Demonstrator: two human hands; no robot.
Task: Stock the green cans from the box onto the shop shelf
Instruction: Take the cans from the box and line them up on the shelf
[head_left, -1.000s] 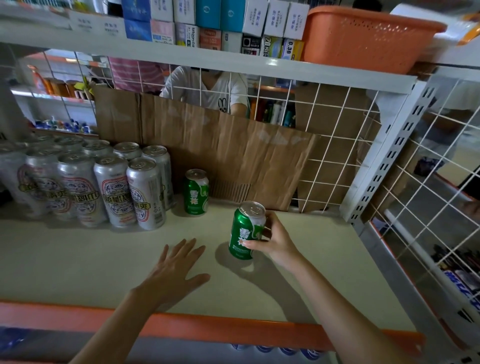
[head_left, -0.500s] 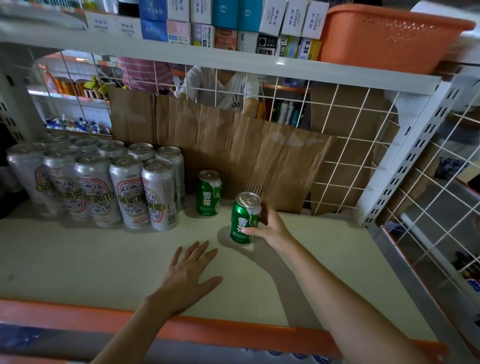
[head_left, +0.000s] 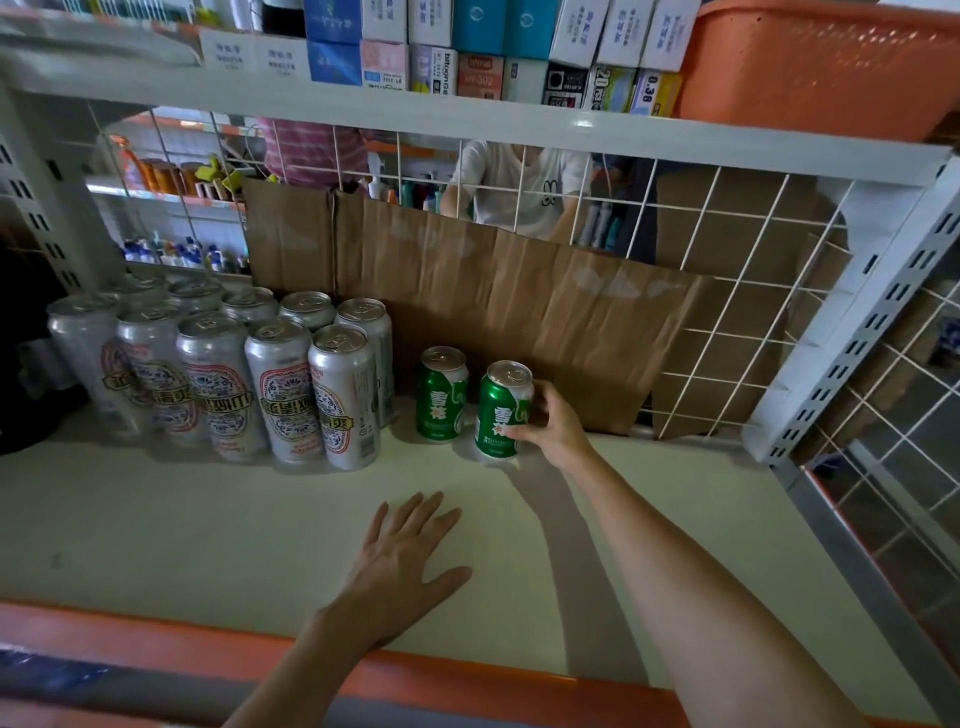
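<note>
Head cam view: right hand (head_left: 550, 431) has its fingers (head_left: 543, 396) curled round a green can (head_left: 503, 410), thumb on the front label and the rest wrapped behind it. Can is upright, way back on the shelf (head_left: 208, 519), though I can't tell if its base is fully down. It's just beside a second green can (head_left: 441, 395) on its left, with a thin gap between them. That second one stands close to the cardboard sheet (head_left: 519, 322) propped against the white wire grid (head_left: 727, 291) at the back. Left of the green pair is a block of tall silver cans (head_left: 280, 389) with red and blue labels, lined up in rows. Left hand (head_left: 405, 561) lies flat on the shelf nearer the orange front edge (head_left: 156, 639), palm down, fingers straight and a bit spread, holding nothing. Up top, the next shelf carries small boxes (head_left: 467, 47) and an orange basket (head_left: 821, 57) on the right.
</note>
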